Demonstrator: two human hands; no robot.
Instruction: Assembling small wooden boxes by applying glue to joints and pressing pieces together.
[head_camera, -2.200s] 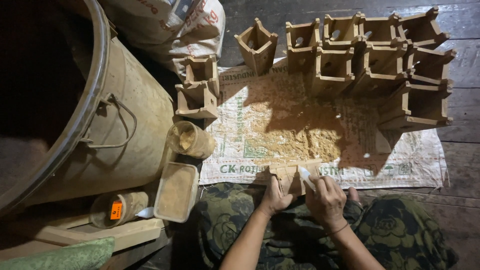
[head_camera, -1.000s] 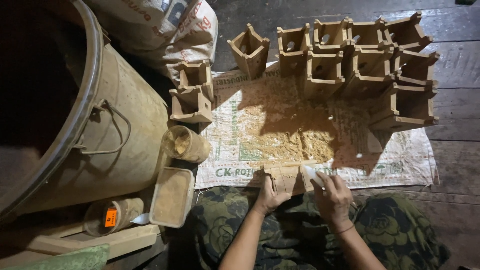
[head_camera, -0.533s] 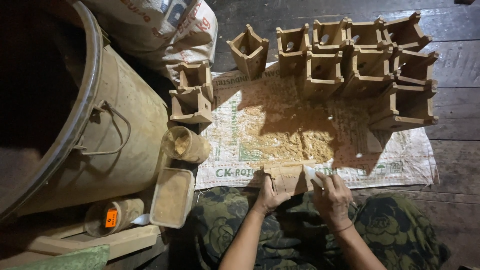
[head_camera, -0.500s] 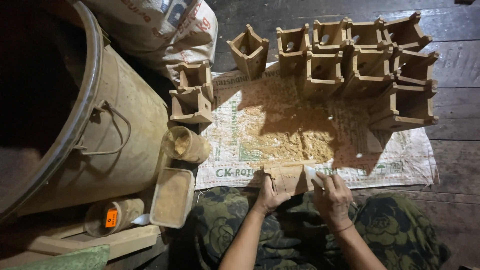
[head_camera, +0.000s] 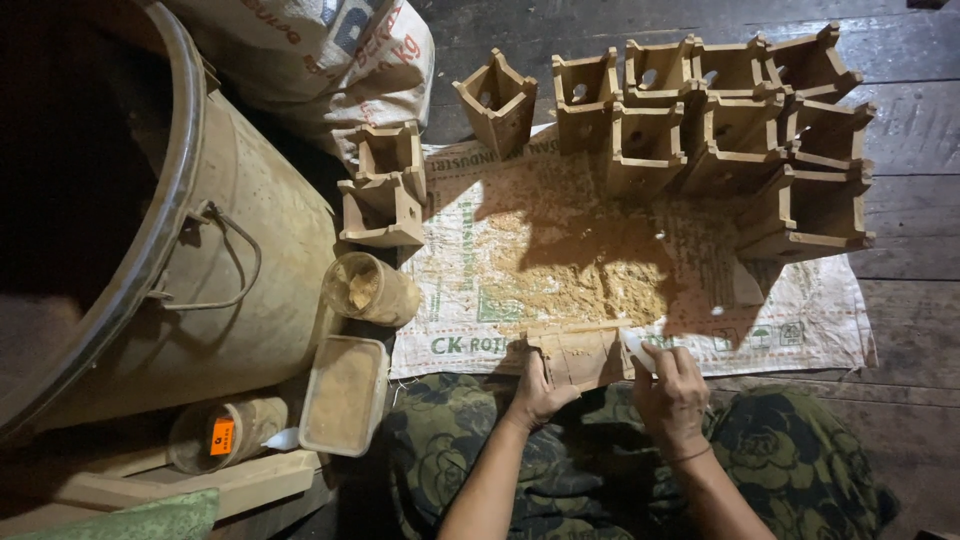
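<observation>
Head view: both hands work at the near edge of the woven sack (head_camera: 800, 330).
Left hand (head_camera: 537, 388): still gripping the small wooden box (head_camera: 583, 356).
Right hand (head_camera: 672, 385): has shifted slightly, fingers pinching a small white piece (head_camera: 636, 347) beside the box.
Sawdust pile (head_camera: 590, 285): unchanged.

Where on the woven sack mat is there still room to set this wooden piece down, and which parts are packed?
The woven sack mat is free along its left strip between the two small boxes and the sawdust pile, and at its right near corner below the box cluster. The far edge is packed with boxes. The left hand and right hand hold the wooden piece at the near edge.
</observation>
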